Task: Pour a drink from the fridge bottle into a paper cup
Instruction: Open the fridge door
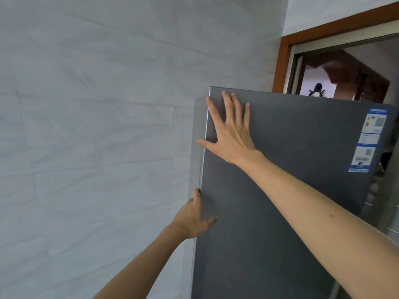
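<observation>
A tall dark grey fridge door [280, 212] fills the right half of the view. My right hand [231, 134] lies flat on its upper left part, fingers spread, thumb across the silver left edge. Lower down, my left hand [192, 219] curls its fingers around that same left edge, thumb resting on the door's front. Whether the door stands ajar I cannot tell. No bottle and no paper cup are in view.
A pale tiled wall [86, 137] runs close along the fridge's left side. Blue and white stickers [367, 141] sit on the door's upper right. Behind the fridge is a brown-framed doorway [336, 67] into another room.
</observation>
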`<state>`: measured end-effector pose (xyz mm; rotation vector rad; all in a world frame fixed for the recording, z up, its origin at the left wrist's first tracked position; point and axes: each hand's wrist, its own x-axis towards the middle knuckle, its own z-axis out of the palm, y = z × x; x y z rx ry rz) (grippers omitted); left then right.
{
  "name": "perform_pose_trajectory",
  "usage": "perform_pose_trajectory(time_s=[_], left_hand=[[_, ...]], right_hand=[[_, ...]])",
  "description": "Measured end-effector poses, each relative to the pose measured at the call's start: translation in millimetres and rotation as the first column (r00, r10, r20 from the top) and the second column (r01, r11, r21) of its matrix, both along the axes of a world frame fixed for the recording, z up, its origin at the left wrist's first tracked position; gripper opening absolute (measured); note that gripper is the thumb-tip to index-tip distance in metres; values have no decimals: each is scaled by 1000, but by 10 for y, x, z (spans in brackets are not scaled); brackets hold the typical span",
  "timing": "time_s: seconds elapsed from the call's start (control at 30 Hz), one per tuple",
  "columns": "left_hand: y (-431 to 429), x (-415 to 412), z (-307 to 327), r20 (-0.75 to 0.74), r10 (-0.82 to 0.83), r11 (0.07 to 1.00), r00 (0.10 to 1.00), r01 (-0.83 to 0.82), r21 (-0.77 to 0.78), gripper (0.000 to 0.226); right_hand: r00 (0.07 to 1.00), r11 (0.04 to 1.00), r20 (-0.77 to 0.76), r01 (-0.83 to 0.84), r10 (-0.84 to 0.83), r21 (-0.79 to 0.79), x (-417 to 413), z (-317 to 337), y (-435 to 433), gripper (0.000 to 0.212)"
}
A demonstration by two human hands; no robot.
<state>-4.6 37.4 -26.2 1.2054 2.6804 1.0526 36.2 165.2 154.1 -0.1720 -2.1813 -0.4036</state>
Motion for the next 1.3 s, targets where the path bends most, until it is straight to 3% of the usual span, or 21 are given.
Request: perform_pose_trajectory(time_s=[0.23,0.47,0.87,1.3], left_hand=[[89,-50,-70,-93,103,995,990,-103,1,57],[154,-94,-129,-117,122,988,986,-110,106,43],[151,-69,-132,-160,181,977,971,-159,141,43],[-10,215,-134,-139,121,980,983,-96,173,43]], right_hand=[[998,998,-16,59,-59,8,-143,-122,-6,122],[996,996,-46,83,-82,17,-178,-149,-12,119],[996,997,-56,72,-72,-12,-170,-152,-104,114],[994,999,-100,37,-38,-11,91,-183,-207,112]])
